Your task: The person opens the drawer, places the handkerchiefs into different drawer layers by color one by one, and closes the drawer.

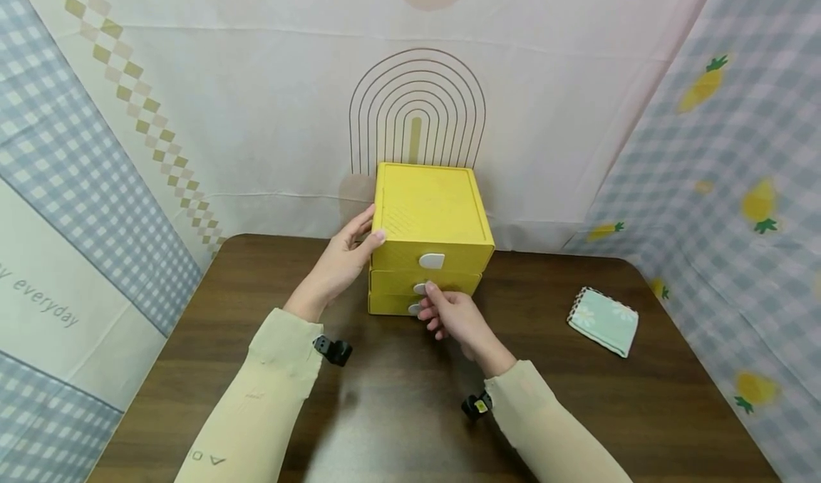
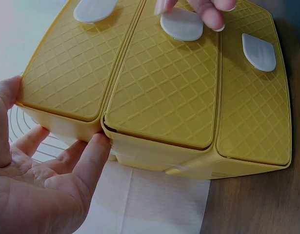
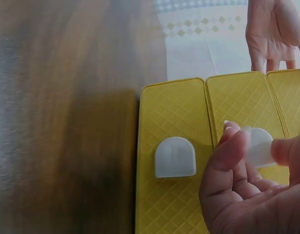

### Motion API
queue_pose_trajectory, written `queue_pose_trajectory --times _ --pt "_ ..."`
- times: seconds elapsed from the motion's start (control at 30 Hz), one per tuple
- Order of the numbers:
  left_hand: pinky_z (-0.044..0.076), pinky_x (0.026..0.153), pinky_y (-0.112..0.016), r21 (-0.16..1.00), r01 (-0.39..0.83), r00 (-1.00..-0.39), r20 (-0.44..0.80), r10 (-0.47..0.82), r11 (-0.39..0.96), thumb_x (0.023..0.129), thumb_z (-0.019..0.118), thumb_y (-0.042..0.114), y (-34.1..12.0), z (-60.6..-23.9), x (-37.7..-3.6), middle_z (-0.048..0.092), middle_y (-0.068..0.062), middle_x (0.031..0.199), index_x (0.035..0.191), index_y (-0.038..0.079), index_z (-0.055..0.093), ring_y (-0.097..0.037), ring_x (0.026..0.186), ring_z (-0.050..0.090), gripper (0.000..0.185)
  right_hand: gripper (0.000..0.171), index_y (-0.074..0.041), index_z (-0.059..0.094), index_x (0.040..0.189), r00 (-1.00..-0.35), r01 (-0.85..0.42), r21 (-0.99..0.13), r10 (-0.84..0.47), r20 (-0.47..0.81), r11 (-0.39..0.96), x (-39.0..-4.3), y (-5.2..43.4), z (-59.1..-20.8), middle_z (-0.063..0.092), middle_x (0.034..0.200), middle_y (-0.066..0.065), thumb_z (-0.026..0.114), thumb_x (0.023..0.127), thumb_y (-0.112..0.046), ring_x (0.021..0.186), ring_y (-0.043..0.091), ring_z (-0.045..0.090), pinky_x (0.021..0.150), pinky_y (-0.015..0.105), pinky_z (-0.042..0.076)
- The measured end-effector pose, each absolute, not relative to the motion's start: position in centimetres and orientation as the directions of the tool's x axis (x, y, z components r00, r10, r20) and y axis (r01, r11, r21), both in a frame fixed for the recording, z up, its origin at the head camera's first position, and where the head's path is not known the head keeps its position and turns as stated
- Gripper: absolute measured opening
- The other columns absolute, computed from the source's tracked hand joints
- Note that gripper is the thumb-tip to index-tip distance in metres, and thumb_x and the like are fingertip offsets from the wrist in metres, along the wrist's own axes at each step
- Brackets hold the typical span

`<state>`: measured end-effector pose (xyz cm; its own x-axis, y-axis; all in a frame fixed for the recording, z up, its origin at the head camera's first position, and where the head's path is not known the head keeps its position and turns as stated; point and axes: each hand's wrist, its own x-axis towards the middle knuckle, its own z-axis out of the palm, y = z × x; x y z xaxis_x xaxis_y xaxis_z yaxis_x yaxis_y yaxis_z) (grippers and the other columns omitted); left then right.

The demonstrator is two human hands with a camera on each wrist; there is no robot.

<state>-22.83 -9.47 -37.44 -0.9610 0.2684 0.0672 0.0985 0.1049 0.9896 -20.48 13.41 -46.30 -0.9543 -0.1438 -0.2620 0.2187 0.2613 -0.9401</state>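
On the left a checked blue and white curtain (image 1: 77,148) hangs beside the dark wooden table (image 1: 212,326). The left hand (image 1: 340,262) rests flat against the left side of the yellow drawer box (image 1: 431,216), fingers straight and relaxed, thumb at the top front corner; the left wrist view shows the open palm (image 2: 37,180) touching the box's side wall. The box stands at the back middle of the table, against the pale backdrop with a printed arch (image 1: 417,105), and has three stacked drawers, each with a white tab handle. The top handle (image 1: 432,260) is free. The right hand (image 1: 452,315) pinches the middle handle (image 1: 420,288) between thumb and fingertips, with the other fingers curled below; the right wrist view shows the tab held between them. The bottom handle (image 3: 175,157) sits just beside that hand, untouched. Well apart to the right, a small folded mint cloth (image 1: 603,320) with a daisy print lies on the table, near the pineapple-print curtain (image 1: 744,184)
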Motion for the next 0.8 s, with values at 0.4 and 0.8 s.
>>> queue_pose_trajectory --times 0.4,0.8 --pt "0.034 0.107 -0.047 0.99 0.102 -0.961 0.073 0.265 0.097 0.1 0.054 0.03 -9.4 -37.9 -23.0 0.029 -0.006 0.155 0.155 0.027 0.025 -0.025 0.135 0.037 0.062 0.067 0.005 0.066 0.109 -0.917 0.303 -0.909 -0.172 -0.36 0.286 -19.8 14.4 -48.9 0.068 0.088 0.011 0.053 0.093 -0.059 0.065 0.017 0.058 0.054 0.029 0.051" --pt "0.034 0.107 -0.047 0.988 0.123 -0.963 0.094 0.254 0.099 0.096 0.057 0.045 -9.6 -40.3 -24.7 0.032 0.003 0.153 0.149 0.044 0.03 -0.02 0.133 0.039 0.06 0.061 0.004 0.062 0.112 -0.895 0.382 -0.892 -0.142 -0.422 0.243 -20.6 14.0 -50.3 0.069 0.088 0.009 0.05 0.096 -0.054 0.064 0.015 0.059 0.056 0.028 0.053"
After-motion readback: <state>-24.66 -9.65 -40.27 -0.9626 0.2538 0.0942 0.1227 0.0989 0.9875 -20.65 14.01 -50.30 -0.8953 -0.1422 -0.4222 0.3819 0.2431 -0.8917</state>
